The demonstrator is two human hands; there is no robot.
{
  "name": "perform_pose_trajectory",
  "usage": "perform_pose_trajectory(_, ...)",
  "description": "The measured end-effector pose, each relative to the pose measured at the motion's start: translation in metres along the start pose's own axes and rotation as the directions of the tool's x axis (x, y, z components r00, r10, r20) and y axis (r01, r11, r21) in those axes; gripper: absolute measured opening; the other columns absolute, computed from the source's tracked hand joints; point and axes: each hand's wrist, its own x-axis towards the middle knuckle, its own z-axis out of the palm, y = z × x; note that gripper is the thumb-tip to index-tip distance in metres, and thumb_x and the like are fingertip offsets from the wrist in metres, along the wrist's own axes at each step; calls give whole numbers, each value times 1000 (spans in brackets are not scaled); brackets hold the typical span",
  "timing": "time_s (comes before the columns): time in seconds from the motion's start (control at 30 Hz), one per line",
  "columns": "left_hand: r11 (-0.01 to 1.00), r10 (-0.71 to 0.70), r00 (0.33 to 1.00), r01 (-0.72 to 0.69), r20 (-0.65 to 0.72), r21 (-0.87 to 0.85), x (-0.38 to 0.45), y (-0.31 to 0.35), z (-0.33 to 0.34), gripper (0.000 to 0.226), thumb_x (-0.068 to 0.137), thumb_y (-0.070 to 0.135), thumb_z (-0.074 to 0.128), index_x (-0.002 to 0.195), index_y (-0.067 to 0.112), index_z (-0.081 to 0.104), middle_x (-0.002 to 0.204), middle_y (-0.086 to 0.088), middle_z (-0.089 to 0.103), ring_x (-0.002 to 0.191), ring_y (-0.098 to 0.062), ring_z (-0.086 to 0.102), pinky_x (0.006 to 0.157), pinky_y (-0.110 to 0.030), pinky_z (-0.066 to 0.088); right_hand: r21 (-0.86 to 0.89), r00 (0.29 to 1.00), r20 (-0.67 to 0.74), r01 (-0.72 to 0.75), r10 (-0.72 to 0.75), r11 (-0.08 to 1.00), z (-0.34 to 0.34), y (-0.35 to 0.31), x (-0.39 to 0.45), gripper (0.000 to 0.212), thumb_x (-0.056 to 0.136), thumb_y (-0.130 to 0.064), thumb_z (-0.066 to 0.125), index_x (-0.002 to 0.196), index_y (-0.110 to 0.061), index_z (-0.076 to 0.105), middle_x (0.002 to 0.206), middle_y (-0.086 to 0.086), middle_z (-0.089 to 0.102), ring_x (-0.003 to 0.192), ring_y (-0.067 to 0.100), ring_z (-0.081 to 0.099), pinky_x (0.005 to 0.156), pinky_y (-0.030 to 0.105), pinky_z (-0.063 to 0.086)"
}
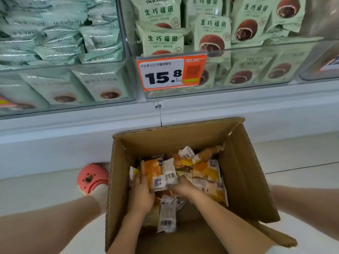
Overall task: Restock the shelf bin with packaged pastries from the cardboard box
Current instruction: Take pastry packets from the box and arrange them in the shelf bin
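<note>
An open cardboard box point(244, 173) stands on the floor below the shelf, holding several orange-and-white packaged pastries point(205, 169). Both my hands are inside it. My left hand point(140, 194) grips the left side of a small bundle of pastry packs point(158, 172). My right hand point(181, 186) holds the bundle's right side. Another pack point(167, 215) lies loose between my forearms. Above, a clear shelf bin point(266, 52) holds green pastry bags.
An orange price tag reading 15.8 point(171, 72) hangs on the bin front. A second clear bin point(60, 66) of pale green bags sits at the left. A foot in a pink clog point(91, 177) stands left of the box, against the white shelf base point(73, 136).
</note>
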Motion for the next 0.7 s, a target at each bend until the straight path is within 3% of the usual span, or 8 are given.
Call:
perform_pose_trajectory(0.13,987,37,999,-40,21,155,-7,-8,7,59,95,15,50,148,18,26,158,-5,15,145,-22,13,117,-31,15,311,974,-100,-163,203,936,17,9,30,28,95,-44,49,98,-15,47,95,4,59,87,22,59,76,33,49)
perform_pose_trajectory(0.23,974,55,998,-63,42,218,-11,-8,10,61,96,17,48,150,21,20,159,-2,12,146,-21,9,119,-32,11,346,963,-95,-206,253,915,18,20,45,37,97,-44,42,97,-9,56,82,7,61,69,21,56,70,32,48)
perform_pose_trajectory(0.37,977,9,998,-23,63,214,-12,-6,13,66,95,21,50,151,22,15,159,-1,9,147,-22,6,120,-36,10,400,973,-147,-108,180,910,22,26,48,27,97,-28,49,121,-16,54,107,12,67,87,27,64,78,39,56)
perform_pose_trajectory(0.47,984,-12,998,0,69,179,-14,-6,12,68,95,20,50,152,20,14,159,-1,10,147,-21,5,120,-35,9,433,961,-274,87,39,897,13,16,26,11,97,-22,51,101,-16,58,94,10,65,76,20,60,66,31,48)
perform_pose_trajectory(0.53,990,-7,998,-2,66,139,-17,-10,12,67,94,20,52,151,19,17,158,-2,13,146,-21,7,120,-34,10,388,916,-392,245,-82,889,-3,9,6,15,97,-20,50,82,-19,51,77,0,52,67,12,49,59,23,37)
perform_pose_trajectory(0.63,993,-14,998,21,56,-116,-20,5,13,66,92,20,56,149,16,23,154,-5,26,142,-22,23,115,-34,24,177,786,-519,483,-336,857,-26,-3,-40,26,97,-18,49,74,-29,43,69,-9,43,59,-1,42,54,15,34)
perform_pose_trajectory(0.67,937,-81,994,99,69,-334,-22,19,9,59,94,19,53,148,16,28,149,-6,35,134,-22,36,108,-34,35,16,715,-540,537,-445,843,-29,-7,-58,25,97,-17,49,76,-30,44,67,-9,45,57,-1,45,54,13,36)
perform_pose_trajectory(0.7,773,-164,975,220,148,-595,-23,36,0,50,97,21,48,145,15,34,141,-7,45,123,-21,47,95,-33,43,-130,656,-530,564,-538,815,-29,-7,-72,18,96,-17,49,82,-29,50,70,-9,51,60,-3,49,56,11,40)
